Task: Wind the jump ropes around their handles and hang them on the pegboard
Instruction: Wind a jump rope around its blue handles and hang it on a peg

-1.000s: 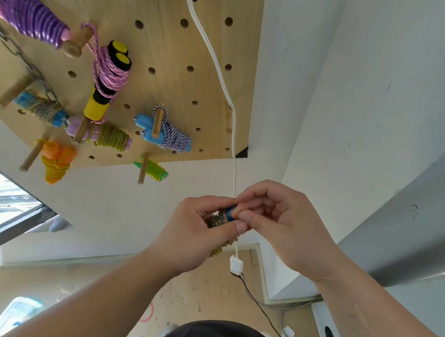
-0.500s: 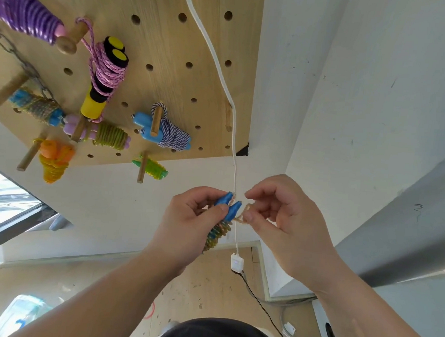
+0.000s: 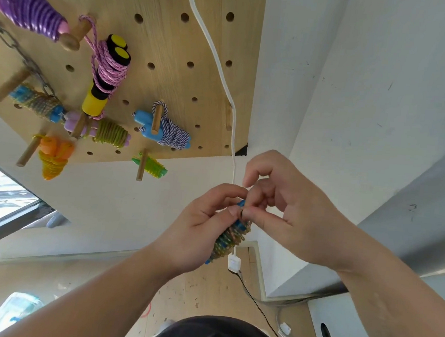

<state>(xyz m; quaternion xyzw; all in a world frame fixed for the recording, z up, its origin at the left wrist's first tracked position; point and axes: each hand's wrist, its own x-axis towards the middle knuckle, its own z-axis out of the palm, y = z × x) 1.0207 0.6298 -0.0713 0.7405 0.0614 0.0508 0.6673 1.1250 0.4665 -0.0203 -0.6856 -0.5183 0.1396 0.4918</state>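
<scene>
Since half a second ago both hands have closed together again over the blue handles. Much of the wound jump rope point(image 3: 231, 238) is hidden inside the left hand point(image 3: 198, 235), whose fingers clamp around it. The right hand point(image 3: 289, 217) pinches the rope's top end, thumb and fingertips pressed together; what they grip is too small to make out. Beyond, the pegboard point(image 3: 167, 43) carries other wound ropes on pegs.
</scene>
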